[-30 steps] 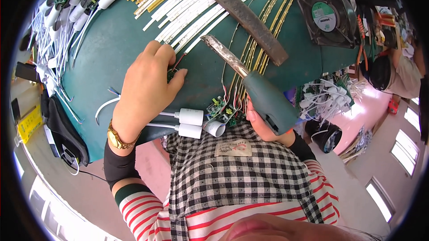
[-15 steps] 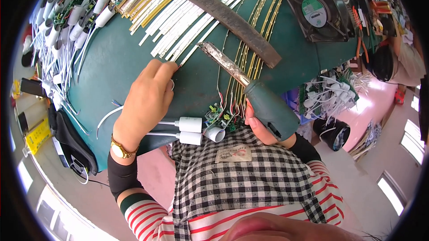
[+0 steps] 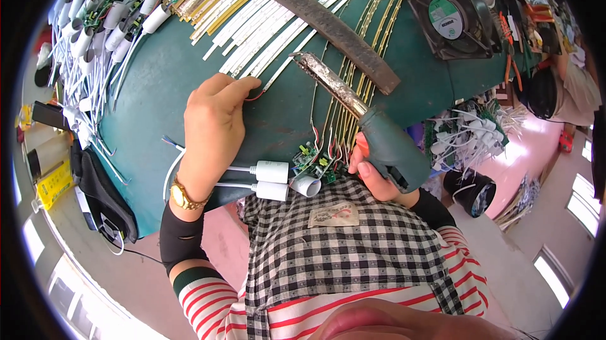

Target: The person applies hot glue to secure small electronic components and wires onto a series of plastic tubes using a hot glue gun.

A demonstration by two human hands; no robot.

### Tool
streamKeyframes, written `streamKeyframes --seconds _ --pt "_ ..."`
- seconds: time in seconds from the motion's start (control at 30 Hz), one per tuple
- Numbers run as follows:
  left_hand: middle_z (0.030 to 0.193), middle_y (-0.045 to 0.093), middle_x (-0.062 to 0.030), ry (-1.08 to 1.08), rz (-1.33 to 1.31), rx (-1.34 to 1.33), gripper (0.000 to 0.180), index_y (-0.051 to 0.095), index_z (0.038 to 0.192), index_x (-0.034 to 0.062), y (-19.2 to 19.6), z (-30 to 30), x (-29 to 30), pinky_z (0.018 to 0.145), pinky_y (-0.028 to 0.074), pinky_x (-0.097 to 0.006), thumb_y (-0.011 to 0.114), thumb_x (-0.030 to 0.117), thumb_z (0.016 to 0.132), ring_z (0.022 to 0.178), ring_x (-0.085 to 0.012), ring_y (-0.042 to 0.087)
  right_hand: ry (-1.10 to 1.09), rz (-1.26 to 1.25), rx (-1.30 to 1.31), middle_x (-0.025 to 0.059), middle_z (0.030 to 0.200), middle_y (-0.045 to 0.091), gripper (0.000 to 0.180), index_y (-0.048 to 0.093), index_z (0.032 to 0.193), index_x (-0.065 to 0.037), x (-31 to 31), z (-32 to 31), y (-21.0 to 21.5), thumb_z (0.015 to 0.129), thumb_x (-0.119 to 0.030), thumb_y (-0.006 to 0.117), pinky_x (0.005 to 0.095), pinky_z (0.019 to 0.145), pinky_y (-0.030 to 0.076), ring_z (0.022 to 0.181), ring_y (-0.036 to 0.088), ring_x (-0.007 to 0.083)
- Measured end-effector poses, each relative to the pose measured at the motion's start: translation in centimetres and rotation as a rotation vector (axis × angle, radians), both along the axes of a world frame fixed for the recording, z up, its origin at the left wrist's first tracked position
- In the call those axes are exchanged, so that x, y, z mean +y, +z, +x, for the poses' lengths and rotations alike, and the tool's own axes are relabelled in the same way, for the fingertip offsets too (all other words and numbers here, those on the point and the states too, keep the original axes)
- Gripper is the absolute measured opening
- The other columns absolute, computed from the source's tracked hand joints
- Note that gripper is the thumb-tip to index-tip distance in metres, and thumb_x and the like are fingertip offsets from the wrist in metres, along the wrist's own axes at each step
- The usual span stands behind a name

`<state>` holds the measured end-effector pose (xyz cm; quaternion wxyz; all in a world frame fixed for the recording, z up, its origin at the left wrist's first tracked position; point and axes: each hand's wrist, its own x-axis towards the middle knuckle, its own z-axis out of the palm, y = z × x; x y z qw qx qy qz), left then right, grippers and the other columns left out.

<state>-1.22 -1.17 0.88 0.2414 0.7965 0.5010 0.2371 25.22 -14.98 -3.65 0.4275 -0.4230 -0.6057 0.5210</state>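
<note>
My left hand [image 3: 214,119], with a gold watch at its wrist, is over the green mat [image 3: 151,94]. Its fingertips pinch a thin red wire [image 3: 256,96] that runs to the near end of a white LED strip [image 3: 289,59]. My right hand [image 3: 372,173] is wrapped round the green handle of a soldering iron [image 3: 394,144]. The iron's worn metal tip points up and left, above the strips and apart from the wire. Below it lie small green circuit boards [image 3: 314,158] with red and white wires, beside white cylindrical housings [image 3: 272,170] on cables.
A dark metal bar [image 3: 334,34] lies across the strips. At the far right stands a black fan [image 3: 445,18], with orange-handled pliers [image 3: 509,43] beyond it. Wired boards with white housings [image 3: 117,34] are heaped at the far left, and another bundle [image 3: 467,135] is at the right.
My left fingertips have drawn back slightly from the strip's end, and the red wire now shows between them. The whole view has shifted a little; the soldering iron stays in my right hand.
</note>
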Motion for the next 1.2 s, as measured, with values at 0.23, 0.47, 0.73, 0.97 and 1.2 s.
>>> streamKeyframes --seconds 0.23,0.47,0.73,0.97,1.2 --pt "0.071 0.063 -0.0066 0.213 0.15 -0.009 0.008 0.064 0.079 0.0063 -0.9 1.0 -0.6 0.072 0.048 -0.039 0.072 0.005 0.079 0.07 -0.0267 0.061 0.01 -0.043 0.016 0.0095 0.092 0.056 0.046 0.039 0.136 -0.002 0.4 -0.1 0.6 0.092 -0.002 0.05 0.0309 0.071 0.05 0.077 0.057 0.0151" --pt "0.075 0.062 -0.0038 0.144 0.212 -0.019 0.01 0.065 0.076 0.0071 -1.5 1.4 -1.2 0.069 0.048 -0.039 0.072 0.001 0.072 0.072 -0.0255 0.059 0.007 -0.015 0.043 0.0099 0.089 0.057 0.045 0.04 0.136 0.0 0.7 -0.2 0.5 0.092 -0.004 0.051 0.031 0.069 0.05 0.075 0.057 0.0151" --pt "0.073 0.059 0.0001 0.101 0.329 0.081 0.009 0.067 0.071 0.0096 -1.8 1.3 -0.7 0.083 0.041 -0.037 0.072 0.004 0.067 0.08 -0.0212 0.057 -0.023 -0.072 0.061 0.0108 0.086 0.057 0.045 0.04 0.135 0.0 0.7 -0.6 0.8 0.093 -0.006 0.052 0.0312 0.068 0.049 0.072 0.057 0.0153" --pt "0.073 0.059 0.0004 0.112 0.226 0.099 0.008 0.066 0.069 0.0097 -1.5 1.2 -0.6 0.084 0.041 -0.038 0.072 0.005 0.067 0.083 -0.0219 0.058 0.045 0.033 -0.123 0.0098 0.089 0.057 0.044 0.041 0.135 -0.001 -0.3 0.5 -0.8 0.092 -0.005 0.051 0.0309 0.069 0.049 0.074 0.056 0.015" --pt "0.074 0.06 0.0006 0.1 0.156 0.08 0.007 0.065 0.069 0.0102 -1.2 1.0 -0.4 0.086 0.04 -0.038 0.07 0.005 0.067 0.086 -0.0219 0.058 0.046 0.1 -0.305 0.0078 0.092 0.068 0.028 0.065 0.102 -0.001 0.7 0.6 0.1 0.074 -0.003 0.07 0.0288 0.069 0.054 0.078 0.067 0.0242"
